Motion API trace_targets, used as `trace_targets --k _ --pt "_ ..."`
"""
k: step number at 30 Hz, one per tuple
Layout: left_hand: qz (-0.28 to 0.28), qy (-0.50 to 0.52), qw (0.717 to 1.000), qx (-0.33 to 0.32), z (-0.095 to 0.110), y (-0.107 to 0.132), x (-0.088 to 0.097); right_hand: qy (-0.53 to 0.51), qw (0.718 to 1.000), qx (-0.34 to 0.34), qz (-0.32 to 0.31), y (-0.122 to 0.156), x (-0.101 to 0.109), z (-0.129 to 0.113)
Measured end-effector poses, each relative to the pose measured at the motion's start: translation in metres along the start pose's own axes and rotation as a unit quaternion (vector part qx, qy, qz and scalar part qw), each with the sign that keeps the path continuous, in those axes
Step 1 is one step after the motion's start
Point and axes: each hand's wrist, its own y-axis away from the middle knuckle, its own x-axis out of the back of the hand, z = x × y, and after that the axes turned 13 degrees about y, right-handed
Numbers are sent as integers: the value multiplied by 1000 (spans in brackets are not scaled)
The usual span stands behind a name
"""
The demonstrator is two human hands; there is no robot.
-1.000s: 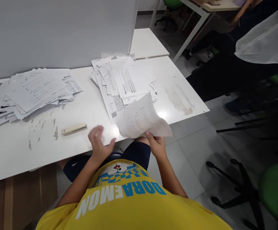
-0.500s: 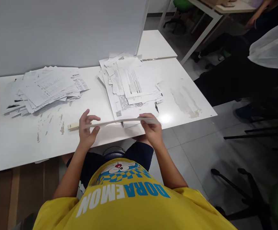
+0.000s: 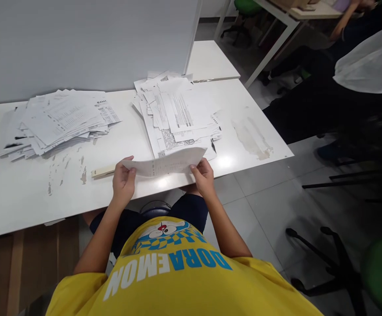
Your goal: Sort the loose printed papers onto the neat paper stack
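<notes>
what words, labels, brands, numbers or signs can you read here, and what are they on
"DORAEMON": blue and white letters across the yellow shirt.
Held sheet: rows of print, too small and blurred to read.
Left paper pile: printed lines and a heading, too small to read.
Right paper pile: blocks of text, too small to read.
No other text is legible.

Yellow T-shirt (image 3: pixel 178 292): "DORAEMON", blue DORA, white EMON | printed sheet (image 3: pixel 166 165) beyond T-shirt: unreadable | left paper pile (image 3: pixel 62 118), right paper pile (image 3: pixel 179 107), farther beyond T-shirt: unreadable
</notes>
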Motion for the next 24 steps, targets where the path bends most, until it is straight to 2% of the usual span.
trace_targets --k 5,10,12,14,16,18,21,24 --pt "-8 2 1000 8 14 10 2 44 999 -3 12 8 6 -1" --pt "-31 -61 996 51 -5 19 15 89 996 -25 -20 13 7 14" --pt "-48 -102 992 54 -10 19 19 103 994 -28 -14 16 8 16" --pt "-50 -140 988 44 -10 21 21 110 993 -37 -3 20 11 13" --pt "-27 -163 986 34 -4 25 23 106 993 -55 -6 25 16 6" --pt "-11 -175 984 34 2 31 26 76 993 -82 -39 28 22 -2" --pt "-16 -215 976 38 6 38 37 9 984 -143 -107 25 26 -7" --pt "-11 -289 956 -52 1 33 57 -10 969 -198 -151 13 24 -7"
